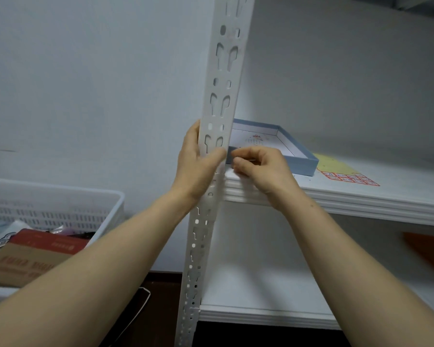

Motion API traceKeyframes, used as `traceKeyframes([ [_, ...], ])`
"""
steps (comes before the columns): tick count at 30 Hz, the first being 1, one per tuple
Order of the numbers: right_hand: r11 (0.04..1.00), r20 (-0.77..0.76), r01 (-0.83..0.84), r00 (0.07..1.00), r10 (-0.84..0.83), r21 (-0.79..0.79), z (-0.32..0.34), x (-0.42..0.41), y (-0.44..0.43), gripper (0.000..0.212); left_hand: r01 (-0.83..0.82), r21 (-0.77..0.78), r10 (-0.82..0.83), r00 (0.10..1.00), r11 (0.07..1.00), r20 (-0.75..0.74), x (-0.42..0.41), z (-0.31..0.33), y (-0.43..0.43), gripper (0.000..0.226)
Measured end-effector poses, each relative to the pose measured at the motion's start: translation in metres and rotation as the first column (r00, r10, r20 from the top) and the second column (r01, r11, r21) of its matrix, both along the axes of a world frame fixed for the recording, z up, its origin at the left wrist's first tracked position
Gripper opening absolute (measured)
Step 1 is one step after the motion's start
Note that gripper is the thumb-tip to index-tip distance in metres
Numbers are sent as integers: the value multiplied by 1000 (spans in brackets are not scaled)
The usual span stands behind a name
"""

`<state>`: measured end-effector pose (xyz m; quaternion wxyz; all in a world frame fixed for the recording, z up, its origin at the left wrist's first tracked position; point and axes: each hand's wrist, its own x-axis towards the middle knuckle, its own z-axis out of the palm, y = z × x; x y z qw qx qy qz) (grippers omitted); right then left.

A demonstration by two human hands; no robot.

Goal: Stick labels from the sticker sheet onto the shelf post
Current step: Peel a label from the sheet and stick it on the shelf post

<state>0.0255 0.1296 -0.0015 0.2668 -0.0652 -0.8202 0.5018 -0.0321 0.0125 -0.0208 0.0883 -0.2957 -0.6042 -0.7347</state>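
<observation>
A white slotted shelf post (pixel 221 78) runs from top to bottom through the middle of the view. My left hand (pixel 196 166) grips the post just above the middle shelf, thumb across its front face. My right hand (pixel 261 169) is right beside the post's right edge with its fingers curled and fingertips pinched together; whether a label is between them is hidden. The yellow sticker sheet (pixel 341 171), with red-bordered labels along its near edge, lies flat on the middle shelf to the right.
An open blue box (pixel 308 161) with white paper inside stands on the middle shelf (pixel 361 199) behind my right hand. A white perforated basket (pixel 60 204) holding books and bags is at lower left. An orange object (pixel 426 251) lies on the lower shelf at right.
</observation>
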Motion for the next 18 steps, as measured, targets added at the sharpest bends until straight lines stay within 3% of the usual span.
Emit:
traceKeyframes([
  [2, 999, 29, -16, 999, 15, 32, 1, 1, 0, 15, -115, -100, 106, 990, 988, -91, 4, -15, 2, 89],
  [4, 997, 46, -30, 999, 27, 74, 1, 3, 0, 16, -173, -135, 157, 980, 976, -122, 6, -21, 3, 97],
  [18, 977, 60, -144, 989, 137, 160, -3, 2, 8, 18, -509, -186, 446, 845, 841, -294, 9, -32, 25, 89],
])
